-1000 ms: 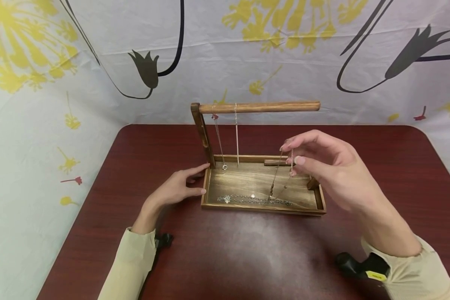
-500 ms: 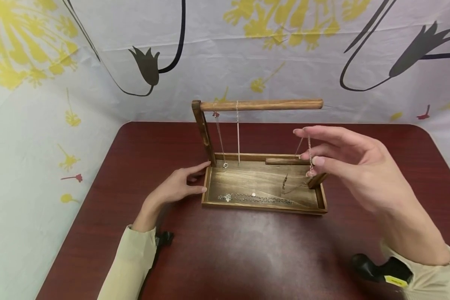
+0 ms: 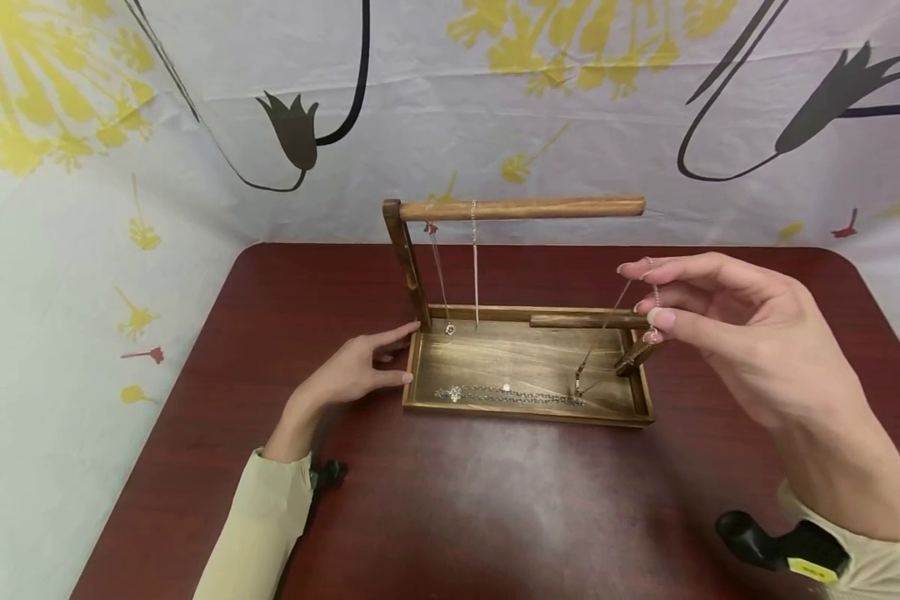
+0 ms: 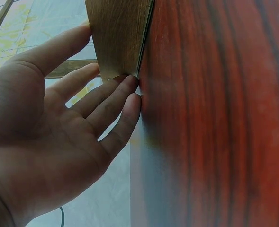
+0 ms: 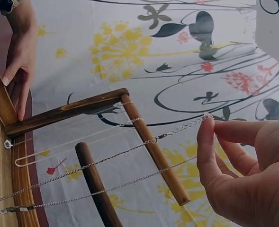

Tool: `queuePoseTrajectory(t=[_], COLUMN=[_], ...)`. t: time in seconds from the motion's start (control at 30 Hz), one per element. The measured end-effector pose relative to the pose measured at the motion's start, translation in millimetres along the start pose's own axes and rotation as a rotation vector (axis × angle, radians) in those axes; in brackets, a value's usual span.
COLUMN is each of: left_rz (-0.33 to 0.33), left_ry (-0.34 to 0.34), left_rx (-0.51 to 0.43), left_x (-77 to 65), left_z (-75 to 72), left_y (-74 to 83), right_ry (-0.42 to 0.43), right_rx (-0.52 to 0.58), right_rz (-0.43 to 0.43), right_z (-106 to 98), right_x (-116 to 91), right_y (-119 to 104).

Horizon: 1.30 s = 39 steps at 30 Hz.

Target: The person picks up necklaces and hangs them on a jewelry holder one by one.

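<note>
My right hand (image 3: 757, 342) pinches a thin silver necklace (image 5: 63, 175) between thumb and fingers, right of the wooden jewelry stand. The necklace hangs in a loop, its row of small bar-shaped beads (image 5: 16, 208) low over the tray's right part. In the head view, my left hand (image 3: 348, 371) rests with extended fingers against the left end of the stand's tray (image 3: 525, 417). The left wrist view shows those fingertips (image 4: 132, 82) touching the tray's end wall (image 4: 118, 38). A flower-pendant necklace (image 3: 441, 283) and another necklace (image 3: 476, 283) hang from the upper bar (image 3: 547, 207).
A chain necklace with a flower-like pendant (image 3: 510, 398) lies along the tray's front. A shorter, lower bar (image 3: 581, 321) extends from the right post (image 3: 633, 358). The stand sits on a dark red table (image 3: 450, 500) before a patterned cloth (image 3: 570, 125).
My right hand has moved right, carrying the necklace from above the tray to beyond its right end. My left hand stays at the tray's left end.
</note>
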State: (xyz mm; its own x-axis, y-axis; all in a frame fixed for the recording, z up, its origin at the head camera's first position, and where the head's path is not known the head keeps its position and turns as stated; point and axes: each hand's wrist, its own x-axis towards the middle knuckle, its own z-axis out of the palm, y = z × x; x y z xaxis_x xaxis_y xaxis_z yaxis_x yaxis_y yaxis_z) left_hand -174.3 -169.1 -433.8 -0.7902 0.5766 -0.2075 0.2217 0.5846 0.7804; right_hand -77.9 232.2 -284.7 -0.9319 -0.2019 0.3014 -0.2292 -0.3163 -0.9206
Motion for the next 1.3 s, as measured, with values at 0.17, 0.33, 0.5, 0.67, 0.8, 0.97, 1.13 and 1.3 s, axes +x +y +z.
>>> queuePoseTrajectory(t=[0.17, 0.33, 0.5, 0.67, 0.8, 0.97, 1.13, 1.3], left_rz=[0.007, -0.001, 0.019, 0.027, 0.030, 0.024, 0.023, 0.018], left_ry=[0.000, 0.002, 0.001, -0.001, -0.004, -0.005, -0.003, -0.004], left_rx=[-0.011, -0.001, -0.006, -0.009, -0.010, -0.015, -0.028, -0.038], left_x=[-0.9, 1.1, 2.6, 2.4, 2.0, 1.7, 2.2, 2.4], left_z=[0.7, 0.1, 0.0, -0.2, -0.2, 0.2, 0.5, 0.8], left_y=[-0.4, 0.4, -0.3, -1.2, -2.1, -3.0, -2.4, -1.9], right_ry=[0.014, 0.005, -0.027, -0.061, -0.068, -0.042, -0.039, -0.038], right_rx=[-0.021, 0.057, 0.229, 0.372, 0.436, 0.455, 0.466, 0.492], right_rz=[0.000, -0.051, -0.108, -0.164, -0.184, -0.199, -0.207, -0.205], right_z=[-4, -17, -32, -39, -42, -48, -56, -66], right_x=[-3, -5, -7, -4, -2, -2, -2, -1], right_y=[-9, -12, -10, -10, -11, -13, -15, -17])
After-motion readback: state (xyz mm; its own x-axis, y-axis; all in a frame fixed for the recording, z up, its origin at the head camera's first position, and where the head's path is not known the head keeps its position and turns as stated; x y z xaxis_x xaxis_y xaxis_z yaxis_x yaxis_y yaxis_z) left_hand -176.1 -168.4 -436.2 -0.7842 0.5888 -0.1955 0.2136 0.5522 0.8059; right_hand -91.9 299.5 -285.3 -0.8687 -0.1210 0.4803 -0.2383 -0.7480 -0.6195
